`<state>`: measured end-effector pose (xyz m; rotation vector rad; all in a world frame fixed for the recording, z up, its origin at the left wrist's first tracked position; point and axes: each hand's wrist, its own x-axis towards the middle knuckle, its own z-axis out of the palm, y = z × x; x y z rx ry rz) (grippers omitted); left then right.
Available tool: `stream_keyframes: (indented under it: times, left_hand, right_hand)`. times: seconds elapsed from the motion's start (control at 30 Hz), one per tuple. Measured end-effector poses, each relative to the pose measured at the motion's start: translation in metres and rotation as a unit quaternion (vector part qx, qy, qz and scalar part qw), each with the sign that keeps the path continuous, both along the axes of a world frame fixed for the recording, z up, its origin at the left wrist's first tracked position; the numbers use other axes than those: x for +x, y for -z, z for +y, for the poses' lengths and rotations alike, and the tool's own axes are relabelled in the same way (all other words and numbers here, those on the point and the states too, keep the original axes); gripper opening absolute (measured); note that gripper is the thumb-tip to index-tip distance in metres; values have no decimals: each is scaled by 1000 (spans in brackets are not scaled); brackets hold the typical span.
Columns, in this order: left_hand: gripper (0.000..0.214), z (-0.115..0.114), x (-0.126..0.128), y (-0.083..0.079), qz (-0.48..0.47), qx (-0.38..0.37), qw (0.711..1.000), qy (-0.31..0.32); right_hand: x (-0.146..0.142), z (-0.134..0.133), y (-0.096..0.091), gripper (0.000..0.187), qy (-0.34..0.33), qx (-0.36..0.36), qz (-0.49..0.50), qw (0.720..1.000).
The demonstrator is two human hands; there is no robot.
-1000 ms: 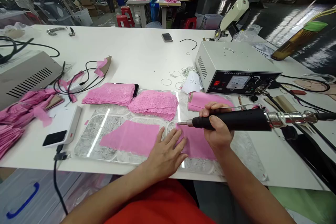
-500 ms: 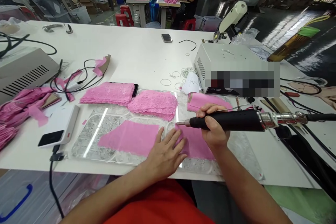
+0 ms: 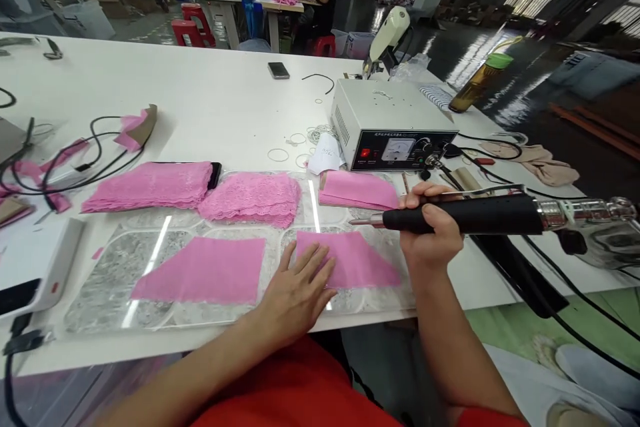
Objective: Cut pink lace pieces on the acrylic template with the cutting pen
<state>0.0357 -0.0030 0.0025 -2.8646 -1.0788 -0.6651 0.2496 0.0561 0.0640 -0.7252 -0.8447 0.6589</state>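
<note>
My left hand lies flat, fingers spread, with its fingertips on the left part of a pink fabric piece. In my right hand is a corded, black-handled tool with a slim metal tip. That tip points left, over the mat near the fabric's upper edge; whether it touches anything I cannot tell. A second pink fabric piece lies to the left, a narrow gap between the two. Both rest on a clear patterned mat.
Behind the pieces are pink lace stacks and a folded pink cloth. A grey control box with a dial stands at back right, cables trailing beside it. A phone lies farther back; a person sits at a sewing machine beyond.
My view has turned to the right. The tool's tip has left the top left corner of the right fabric piece and moved rightward. My left hand stays on that piece.
</note>
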Motion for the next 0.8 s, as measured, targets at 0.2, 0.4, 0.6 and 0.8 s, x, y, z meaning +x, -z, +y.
stream_keyframes:
  times: [0.2, 0.4, 0.6, 0.8]
  left_hand:
    - [41, 9, 41, -1, 22, 2, 1000, 22]
    - [42, 13, 54, 2, 42, 2, 999, 14]
    - [42, 14, 53, 5, 49, -10, 999, 13]
    - [41, 15, 53, 7, 50, -10, 999, 16]
  right_hand:
    - [19, -8, 12, 15, 31, 1, 24, 999]
    - [22, -11, 14, 15, 20, 0, 31, 999]
    - [24, -11, 16, 15, 12, 3, 29, 999]
    - [26, -11, 16, 17, 11, 1, 40, 999]
